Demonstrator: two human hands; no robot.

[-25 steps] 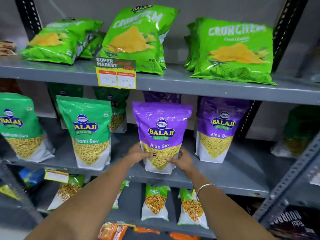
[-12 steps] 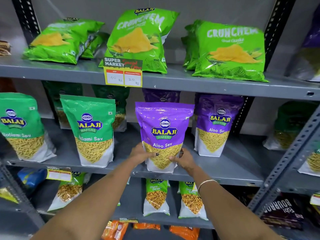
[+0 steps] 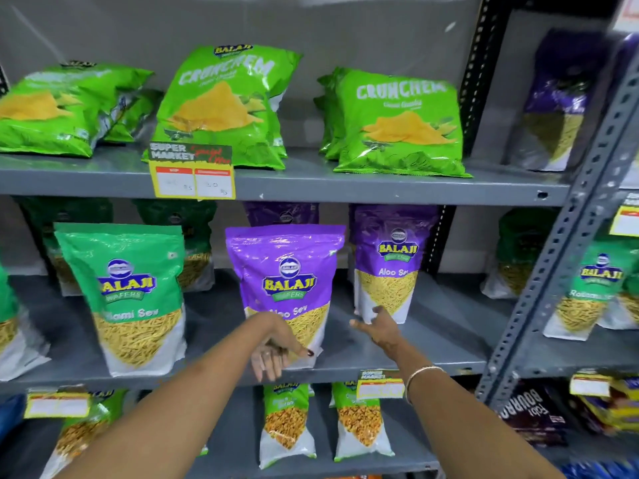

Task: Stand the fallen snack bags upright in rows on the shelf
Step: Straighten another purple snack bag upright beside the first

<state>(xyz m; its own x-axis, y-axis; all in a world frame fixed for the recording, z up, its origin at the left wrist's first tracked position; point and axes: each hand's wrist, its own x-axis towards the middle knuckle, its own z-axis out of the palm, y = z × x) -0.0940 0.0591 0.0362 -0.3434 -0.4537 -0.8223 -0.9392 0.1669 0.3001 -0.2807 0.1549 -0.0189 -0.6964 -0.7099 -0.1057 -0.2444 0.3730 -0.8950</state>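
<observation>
A purple Aloo Sev bag (image 3: pixel 285 271) stands upright at the front of the grey middle shelf (image 3: pixel 397 361). My left hand (image 3: pixel 273 350) hangs loose in front of its lower left corner, fingers apart, gripping nothing. My right hand (image 3: pixel 378 328) is open, fingers spread, just below a second purple Aloo Sev bag (image 3: pixel 392 261) standing further back to the right. A green Ratlami Sev bag (image 3: pixel 133 295) stands upright to the left. On the top shelf, a green Crunchem bag (image 3: pixel 58 108) at the left lies on its side; two other Crunchem bags (image 3: pixel 224 105) lean upright.
More green and purple bags stand behind the front row. A yellow price tag (image 3: pixel 193 174) hangs on the top shelf edge. A perforated grey upright (image 3: pixel 567 257) divides off the right rack of similar bags. Small snack bags (image 3: pixel 287 423) stand on the lower shelf.
Both hands have let go of the front purple Aloo Sev bag, which stays standing. My right hand has moved right toward the second purple bag; my left hand has dropped slightly. The view has shifted right.
</observation>
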